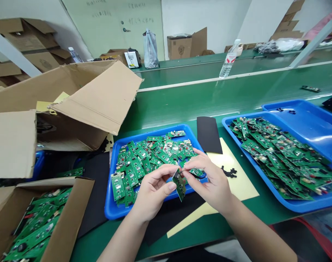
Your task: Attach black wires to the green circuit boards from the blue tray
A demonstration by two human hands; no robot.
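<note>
Between finger and thumb, my left hand (154, 190) grips a small green circuit board (179, 185), tilted almost on edge. My right hand (211, 180) is closed in a pinch at the board's upper edge; whatever sits between its fingertips is too small to name. Both hands are over the front right part of a blue tray (108, 203), where many green circuit boards (144, 156) lie heaped. Right of my right hand, small black pieces (230, 172) rest on a yellow sheet (244, 187).
Another blue tray (288, 207), heaped with boards, stands at right, overlapping a further blue tray (318, 120). At left are an open carton (100, 98) and a smaller box (73, 214) of boards. Black foam (208, 134) lies behind; a water bottle (228, 62) stands on the ledge.
</note>
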